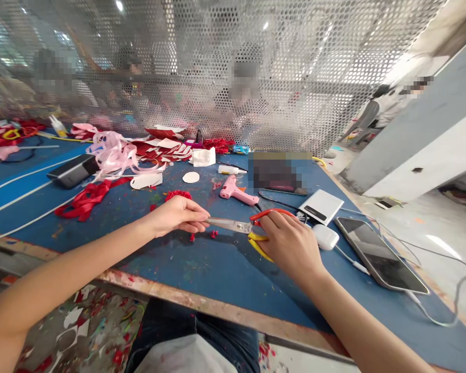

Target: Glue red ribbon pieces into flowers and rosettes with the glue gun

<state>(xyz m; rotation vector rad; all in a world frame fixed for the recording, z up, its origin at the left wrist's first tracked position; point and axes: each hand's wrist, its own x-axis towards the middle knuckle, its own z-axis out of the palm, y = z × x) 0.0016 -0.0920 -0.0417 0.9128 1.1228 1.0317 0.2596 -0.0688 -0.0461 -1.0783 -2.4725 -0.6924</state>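
My right hand (291, 243) grips a pair of scissors (236, 226) with red and yellow handles. The blades look closed or nearly so and point left, their tips reaching the fingers of my left hand (180, 215). Those left fingers are pinched together, and whatever they hold is hidden or too small to make out. Just behind them lies a bunch of red trimming (178, 195) on the table. Two small red bits, one of them a red scrap (214, 234), lie below the blades.
On the blue table (202, 285), a pink glue gun (236, 191) lies beyond the scissors. A white power bank (321, 206), earbud case (325, 237) and phone (380, 254) with cables sit right. Pink ribbon (114, 153) and red ribbon (87, 199) lie left. A perforated metal screen (202, 67) stands behind.
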